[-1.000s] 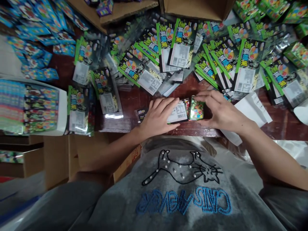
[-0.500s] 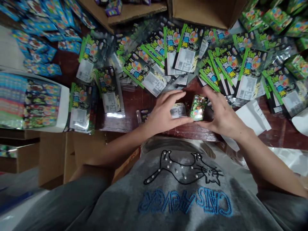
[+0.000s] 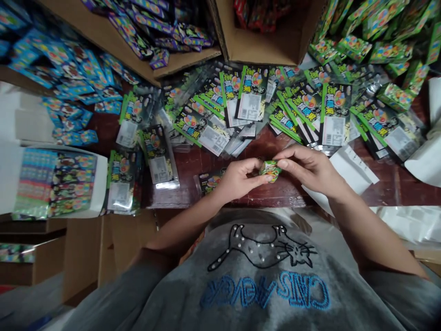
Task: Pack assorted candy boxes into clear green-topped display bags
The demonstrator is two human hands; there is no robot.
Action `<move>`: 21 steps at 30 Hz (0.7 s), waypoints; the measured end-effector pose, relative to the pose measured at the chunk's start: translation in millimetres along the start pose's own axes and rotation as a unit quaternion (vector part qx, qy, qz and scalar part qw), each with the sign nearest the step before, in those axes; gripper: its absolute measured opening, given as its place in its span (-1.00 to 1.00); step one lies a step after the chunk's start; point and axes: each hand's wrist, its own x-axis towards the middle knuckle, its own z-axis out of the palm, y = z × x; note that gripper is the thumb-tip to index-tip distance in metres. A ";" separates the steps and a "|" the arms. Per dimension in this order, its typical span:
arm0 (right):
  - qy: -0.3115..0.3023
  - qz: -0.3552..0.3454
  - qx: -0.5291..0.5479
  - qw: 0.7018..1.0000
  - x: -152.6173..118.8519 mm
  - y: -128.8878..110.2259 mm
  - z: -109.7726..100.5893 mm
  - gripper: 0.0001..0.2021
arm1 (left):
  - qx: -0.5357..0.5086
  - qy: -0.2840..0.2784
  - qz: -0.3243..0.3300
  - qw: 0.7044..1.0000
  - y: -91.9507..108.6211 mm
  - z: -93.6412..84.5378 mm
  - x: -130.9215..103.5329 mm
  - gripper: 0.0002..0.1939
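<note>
A small green box point(image 3: 270, 170) with a colourful print is held above the table's front part. My left hand point(image 3: 241, 178) pinches it from the left, thumb in front and fingers behind. The fingertips of my right hand point(image 3: 308, 169) are closed on the box's upper right corner. Partly behind my left wrist lies a black printed packet point(image 3: 208, 182) in clear plastic. Beyond my hands, black and green printed packets point(image 3: 253, 94) lie overlapping on the dark red table point(image 3: 272, 195).
Cardboard boxes at the back hold purple packs point(image 3: 160, 57) and red packs point(image 3: 263, 16). Green boxes point(image 3: 392, 50) are piled back right, blue packs point(image 3: 74, 92) back left. A white tray point(image 3: 99, 184) of packets stands left. White paper point(image 3: 356, 172) lies right.
The green box has risen off the table and tilted, and both hands have closed on it. The view has shifted, showing more of the back boxes.
</note>
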 end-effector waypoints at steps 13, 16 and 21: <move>0.070 0.071 -0.029 0.995 -8.8 3.8 8.0 -0.55 | 0.073 0.030 0.021 0.997 5.6 11.8 -8.2 -0.51; 0.041 0.091 0.000 0.995 -6.9 3.3 4.2 -0.50 | 0.051 0.010 0.021 0.998 4.3 9.4 -7.9 -0.54; 0.001 0.075 0.005 0.997 -3.3 -0.3 -1.8 -0.49 | 0.078 -0.011 0.030 0.996 9.6 1.3 -7.8 -0.58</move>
